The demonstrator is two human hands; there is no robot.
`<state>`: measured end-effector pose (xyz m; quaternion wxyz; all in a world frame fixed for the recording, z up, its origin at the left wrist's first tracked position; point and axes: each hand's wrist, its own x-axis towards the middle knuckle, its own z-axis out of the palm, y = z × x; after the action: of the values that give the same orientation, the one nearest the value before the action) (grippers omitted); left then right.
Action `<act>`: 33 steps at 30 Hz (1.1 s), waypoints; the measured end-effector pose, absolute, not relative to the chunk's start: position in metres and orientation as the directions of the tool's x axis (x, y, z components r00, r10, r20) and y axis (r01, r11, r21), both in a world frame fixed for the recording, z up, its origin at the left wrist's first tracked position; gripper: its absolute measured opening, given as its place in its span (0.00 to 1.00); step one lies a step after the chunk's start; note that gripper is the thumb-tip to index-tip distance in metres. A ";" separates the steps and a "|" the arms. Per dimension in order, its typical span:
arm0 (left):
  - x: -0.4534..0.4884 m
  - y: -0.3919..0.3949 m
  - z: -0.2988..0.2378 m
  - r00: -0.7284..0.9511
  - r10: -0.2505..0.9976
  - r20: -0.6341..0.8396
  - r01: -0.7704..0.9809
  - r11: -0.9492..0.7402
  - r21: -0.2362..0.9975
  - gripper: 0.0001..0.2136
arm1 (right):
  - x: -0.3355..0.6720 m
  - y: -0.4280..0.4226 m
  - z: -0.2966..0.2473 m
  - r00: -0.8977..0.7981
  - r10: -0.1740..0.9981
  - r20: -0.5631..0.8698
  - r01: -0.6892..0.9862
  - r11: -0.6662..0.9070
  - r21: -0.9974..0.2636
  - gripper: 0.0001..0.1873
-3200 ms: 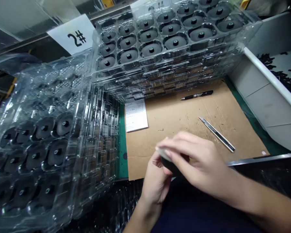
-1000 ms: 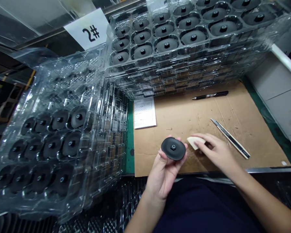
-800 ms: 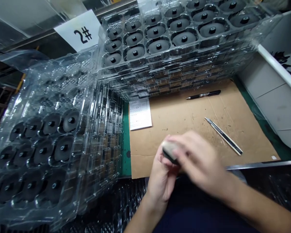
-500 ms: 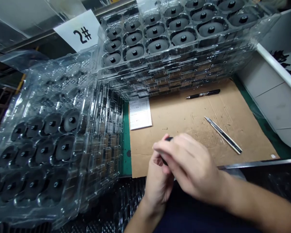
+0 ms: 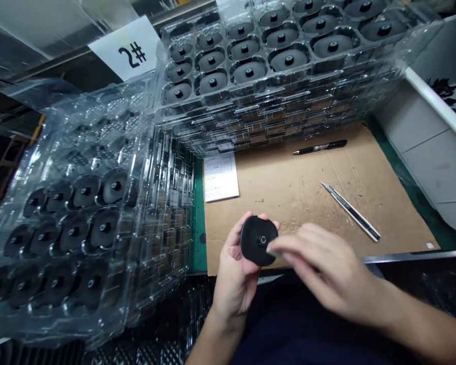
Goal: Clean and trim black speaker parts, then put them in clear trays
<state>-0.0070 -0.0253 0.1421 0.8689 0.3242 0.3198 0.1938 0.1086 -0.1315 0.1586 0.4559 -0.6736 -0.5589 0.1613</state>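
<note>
Two bare hands over the work, the left hand [image 5: 232, 284] cupping a round black rubber-like disc [image 5: 259, 241], fingers spread behind its rim, centre hub facing up. Right hand [image 5: 327, 268] is blurred, fingers pressed together, a pale piece [image 5: 275, 251] at the fingertips right by the disc's edge; can't tell if it's pinched. Below the disc, a brown corrugated cardboard sheet [image 5: 307, 203] lies on a green mat [image 5: 199, 223], scuffed and scored. On it: a snap-off utility knife [image 5: 351, 213], a black pen [image 5: 319, 147], a printed paper slip [image 5: 220, 177]. Clear plastic trays [image 5: 228, 117] are stacked behind and left, their moulded pockets holding black discs. Beyond, a white "2#" sign [image 5: 123, 50] and, right, a white bin wall [image 5: 437, 167].
</note>
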 end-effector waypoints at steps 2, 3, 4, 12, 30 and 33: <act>-0.006 -0.024 0.140 0.722 0.548 -0.423 -0.137 0.712 0.688 0.32 | 0.109 -0.137 0.158 0.409 0.871 0.271 0.637 -0.060 -0.768 0.14; -0.005 -0.024 0.139 0.724 0.550 -0.417 -0.149 0.715 0.683 0.31 | 0.108 -0.139 0.159 0.428 0.857 0.288 0.652 -0.072 -0.755 0.15; -0.004 -0.024 0.138 0.730 0.546 -0.412 -0.161 0.722 0.673 0.29 | 0.107 -0.139 0.161 0.420 0.850 0.317 0.666 -0.052 -0.745 0.16; -0.004 -0.027 0.140 0.734 0.566 -0.376 -0.199 0.708 0.678 0.27 | 0.107 -0.133 0.164 0.461 0.845 0.271 0.625 -0.092 -0.775 0.13; -0.007 -0.022 0.128 0.707 0.569 -0.421 -0.237 0.751 0.617 0.23 | 0.128 -0.126 0.132 0.570 0.819 0.062 0.454 -0.251 -0.855 0.12; -0.007 -0.021 0.126 0.710 0.555 -0.433 -0.249 0.774 0.583 0.22 | 0.127 -0.134 0.094 0.607 0.792 -0.069 0.404 -0.381 -0.832 0.13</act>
<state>-0.0069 -0.0210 0.1258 0.8904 0.2497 0.3066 0.2256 0.1267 -0.1339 0.0943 0.4106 -0.7967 -0.3751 0.2365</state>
